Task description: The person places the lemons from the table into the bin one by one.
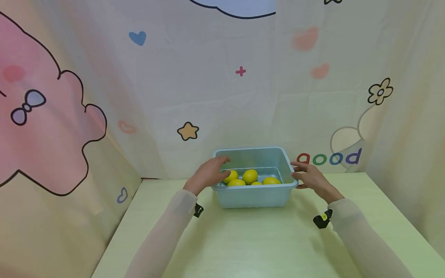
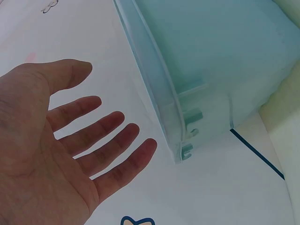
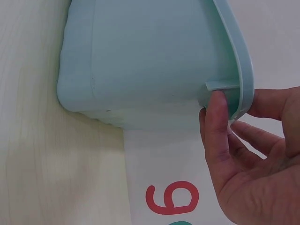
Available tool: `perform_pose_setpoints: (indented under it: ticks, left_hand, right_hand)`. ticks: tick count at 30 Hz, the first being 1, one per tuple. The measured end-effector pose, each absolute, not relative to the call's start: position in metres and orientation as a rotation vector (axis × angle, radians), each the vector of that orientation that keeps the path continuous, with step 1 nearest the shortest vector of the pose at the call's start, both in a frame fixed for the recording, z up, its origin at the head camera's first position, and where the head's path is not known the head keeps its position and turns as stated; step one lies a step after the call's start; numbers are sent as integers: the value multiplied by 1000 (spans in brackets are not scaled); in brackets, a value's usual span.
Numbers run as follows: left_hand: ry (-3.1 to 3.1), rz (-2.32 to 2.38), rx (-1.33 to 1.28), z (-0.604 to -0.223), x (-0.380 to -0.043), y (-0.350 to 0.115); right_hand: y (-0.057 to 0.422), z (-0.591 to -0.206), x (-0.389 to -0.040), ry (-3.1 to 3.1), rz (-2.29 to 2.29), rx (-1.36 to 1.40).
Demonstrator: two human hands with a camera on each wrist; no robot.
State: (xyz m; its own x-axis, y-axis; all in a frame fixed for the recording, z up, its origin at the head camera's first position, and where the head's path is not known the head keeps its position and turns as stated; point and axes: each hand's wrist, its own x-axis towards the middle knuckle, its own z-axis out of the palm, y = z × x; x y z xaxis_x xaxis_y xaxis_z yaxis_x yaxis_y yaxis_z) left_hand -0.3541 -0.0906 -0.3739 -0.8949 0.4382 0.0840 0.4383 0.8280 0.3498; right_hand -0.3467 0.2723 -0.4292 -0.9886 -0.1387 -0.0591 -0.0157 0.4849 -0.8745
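Note:
A light blue plastic bin [image 1: 255,197] stands on the table, holding several yellow lemons [image 1: 250,176]. At its left side is my left hand [image 1: 208,173], over the rim. The left wrist view has that hand's fingers [image 2: 103,131] spread and fairly straight, apart from the bin wall [image 2: 225,47]. My right hand [image 1: 314,181] is at the bin's right rim. In the right wrist view it pinches the rim [image 3: 246,75], one finger beneath the lip and the thumb on the other side. The lemons are hidden from both wrist views.
Pale table [image 1: 257,239] runs from the bin toward me. Close behind the bin hangs a printed curtain [image 1: 208,100], with more curtain along the left and right sides. A black wrist camera [image 1: 322,219] sits at the right sleeve.

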Motion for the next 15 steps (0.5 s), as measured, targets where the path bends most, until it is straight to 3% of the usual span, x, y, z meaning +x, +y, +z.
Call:
perform_pose_setpoints:
  ticks: [9, 15]
  left_hand:
    - [-2965, -576, -693, -380, -343, -97]
    - [-2961, -566, -676, -384, -338, -95]
  right_hand:
    - [269, -426, -342, 2698, -1449, -171]
    - [260, -415, -333, 3035, -1149, -288]
